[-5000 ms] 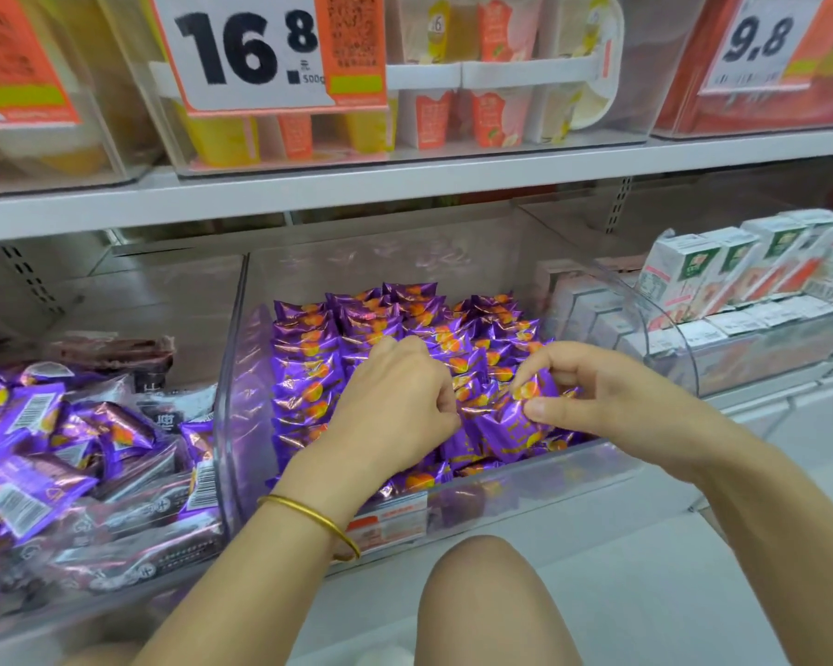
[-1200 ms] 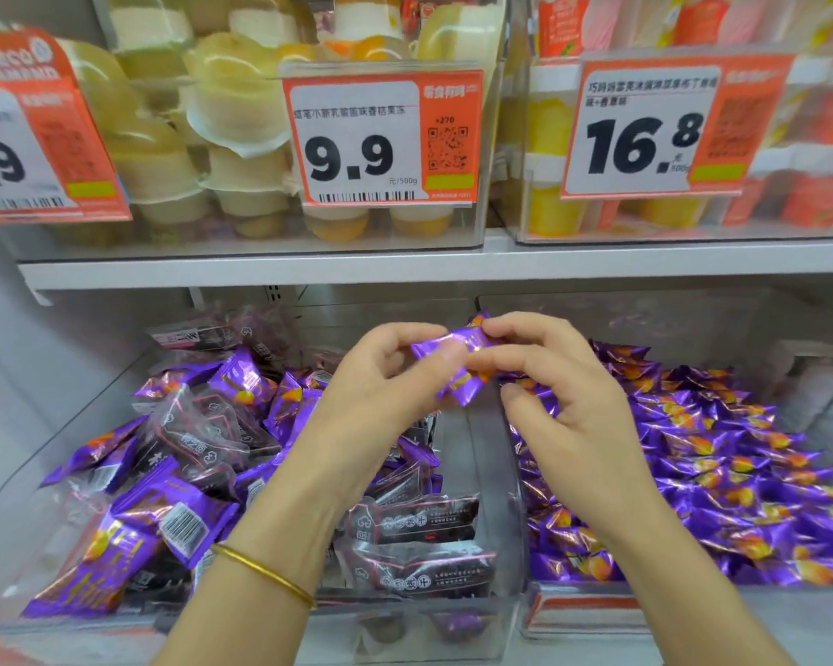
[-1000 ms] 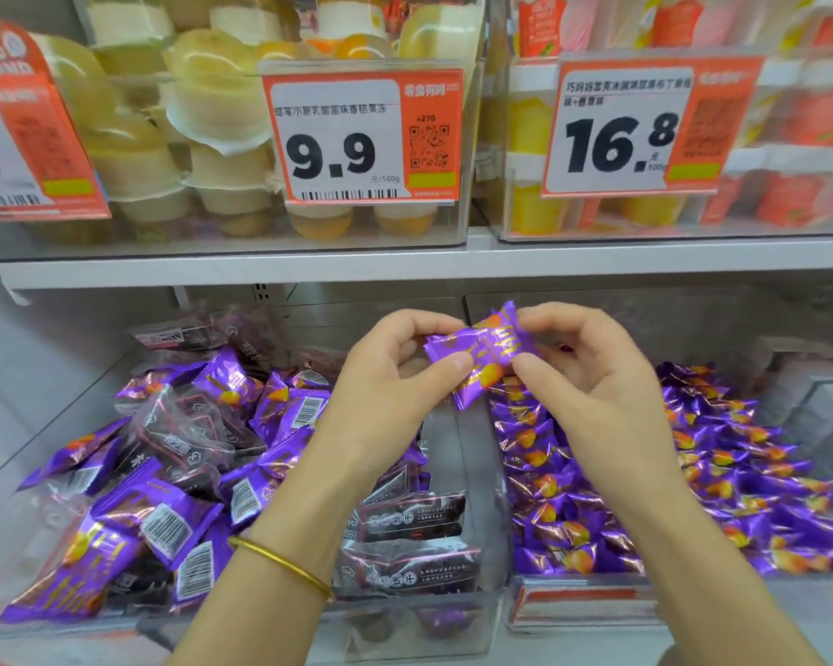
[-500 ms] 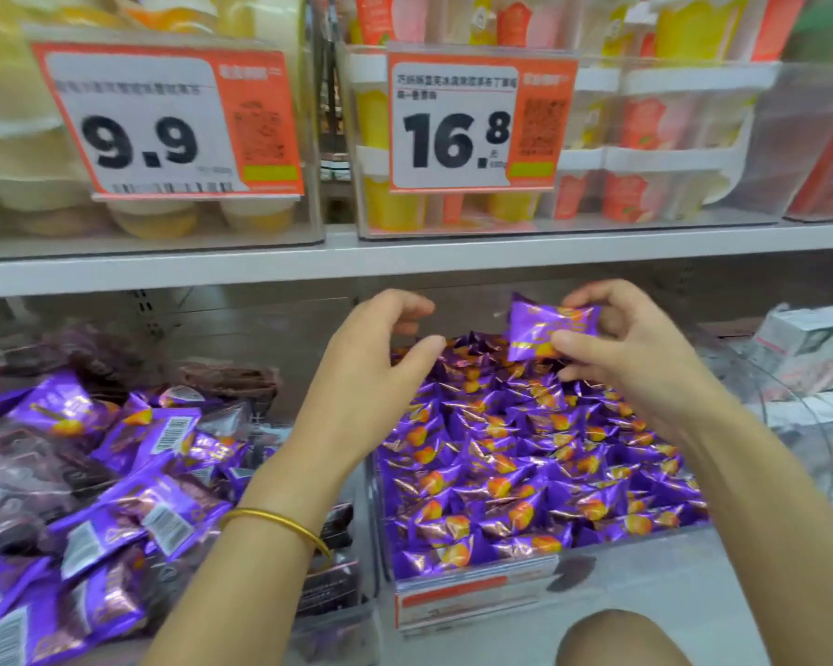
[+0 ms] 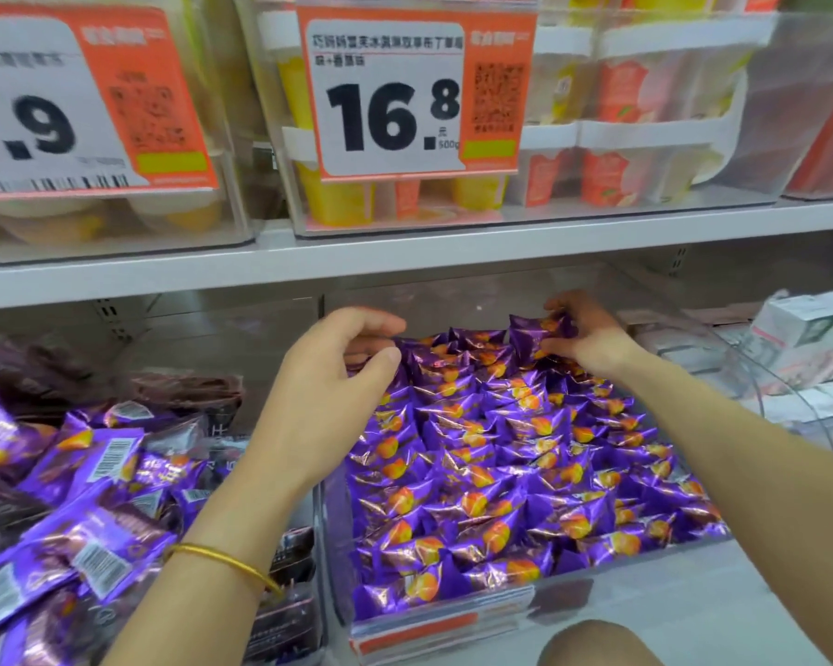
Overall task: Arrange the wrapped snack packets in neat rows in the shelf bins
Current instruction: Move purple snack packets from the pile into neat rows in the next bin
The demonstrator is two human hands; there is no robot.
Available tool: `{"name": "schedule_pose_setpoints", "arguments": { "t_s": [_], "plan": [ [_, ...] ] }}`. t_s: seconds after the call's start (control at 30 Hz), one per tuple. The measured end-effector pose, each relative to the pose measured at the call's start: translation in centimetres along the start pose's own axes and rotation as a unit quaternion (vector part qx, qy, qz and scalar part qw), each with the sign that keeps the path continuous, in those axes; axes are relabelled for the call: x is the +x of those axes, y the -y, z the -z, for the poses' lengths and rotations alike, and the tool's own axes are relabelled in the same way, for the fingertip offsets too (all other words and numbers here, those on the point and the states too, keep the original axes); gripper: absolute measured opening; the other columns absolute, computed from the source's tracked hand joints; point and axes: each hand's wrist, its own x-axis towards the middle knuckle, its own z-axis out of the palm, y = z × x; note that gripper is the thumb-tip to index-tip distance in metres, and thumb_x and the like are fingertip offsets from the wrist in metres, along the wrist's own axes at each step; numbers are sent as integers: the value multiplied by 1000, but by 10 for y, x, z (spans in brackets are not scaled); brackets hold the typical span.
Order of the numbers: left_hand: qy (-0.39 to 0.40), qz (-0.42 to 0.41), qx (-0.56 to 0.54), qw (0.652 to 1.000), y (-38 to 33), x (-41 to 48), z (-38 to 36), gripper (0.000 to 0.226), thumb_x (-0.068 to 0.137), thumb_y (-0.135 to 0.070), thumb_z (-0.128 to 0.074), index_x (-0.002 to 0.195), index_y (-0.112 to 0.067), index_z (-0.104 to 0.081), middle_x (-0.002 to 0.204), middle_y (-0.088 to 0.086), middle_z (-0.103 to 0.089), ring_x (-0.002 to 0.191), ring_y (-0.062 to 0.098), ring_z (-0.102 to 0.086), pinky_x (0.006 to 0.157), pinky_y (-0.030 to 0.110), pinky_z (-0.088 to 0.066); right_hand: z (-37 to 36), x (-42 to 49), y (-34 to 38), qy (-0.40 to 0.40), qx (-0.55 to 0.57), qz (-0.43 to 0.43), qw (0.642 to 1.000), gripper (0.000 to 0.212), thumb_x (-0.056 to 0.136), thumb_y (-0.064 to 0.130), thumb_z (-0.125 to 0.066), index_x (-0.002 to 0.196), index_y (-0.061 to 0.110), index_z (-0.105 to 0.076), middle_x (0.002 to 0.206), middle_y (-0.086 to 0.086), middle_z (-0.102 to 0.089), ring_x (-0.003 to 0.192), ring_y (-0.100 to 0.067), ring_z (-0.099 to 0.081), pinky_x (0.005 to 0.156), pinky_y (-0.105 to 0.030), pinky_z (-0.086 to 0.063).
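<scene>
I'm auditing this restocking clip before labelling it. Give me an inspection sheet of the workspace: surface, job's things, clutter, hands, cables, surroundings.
Surface: lower shelf carries the clear bin.
Job's things: purple packets lie in rows filling the clear bin; one held packet is at the back row.
Clutter: loose heap of purple and dark packets left of the clear bin.
Hands: left hand hovers over the bin's left edge, holding nothing; right hand pinches the held packet.
Cables: nothing seen.
Surroundings: 16.8 price tag and cups in bins above; white cartons to the right.
</scene>
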Motion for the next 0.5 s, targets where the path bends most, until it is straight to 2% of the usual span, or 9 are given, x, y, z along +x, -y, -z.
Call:
{"name": "schedule_pose_setpoints", "arguments": {
  "t_s": [0.1,0.17,0.2,0.3,0.37,0.5],
  "plan": [
    [-2,1,2,1000,0,0,0,28,87,-6,-58,94,-33,-63,97,-12,-67,90,2,-62,84,19,-50,-7,1,-10,18,-47,3,999,35,82,5,-69,115,8,-58,116,-9,-58,108,-25,-54,89,-24,-39],
    [-2,0,4,1000,-1,0,0,28,87,-5,-58,93,-32,-63,96,-12,-67,89,1,-62,83,17,-50,-7,2,-11,12,-121,16,992,30,83,15,-69,112,19,-63,119,-8,-57,111,-29,-53,97,-32,-40],
    [-2,0,3,1000,-1,0,0,28,86,-5,-58,93,-32,-63,96,-12,-67,89,1,-62,83,17,-50,-6,2,-9,7,-138,16,990,29,83,18,-69,112,21,-64,120,-9,-55,110,-31,-52,98,-32,-40],
    [-5,2,1,1000,-2,-1,-1,29,86,-4,-58,92,-32,-63,95,-12,-67,88,2,-63,83,16,-50,-8,3,-3,12,-110,11,994,28,84,12,-67,112,14,-65,119,-13,-50,101,-25,-51,83,-19,-34],
    [-5,3,-1,1000,-2,-1,-1,29,86,-3,-58,92,-31,-63,95,-11,-67,88,3,-63,82,16,-50,-13,5,-1,17,-106,16,994,27,85,9,-66,112,12,-64,118,-14,-51,92,-20,-49,77,-16,-32],
    [-37,7,-45,998,-3,-2,-1,29,87,0,-58,89,-28,-64,93,-8,-68,85,2,-63,77,11,-48,-13,5,-4,31,-118,5,993,34,81,12,-71,114,16,-63,122,-14,-52,94,-24,-53,79,-17,-34]
  ]
}}
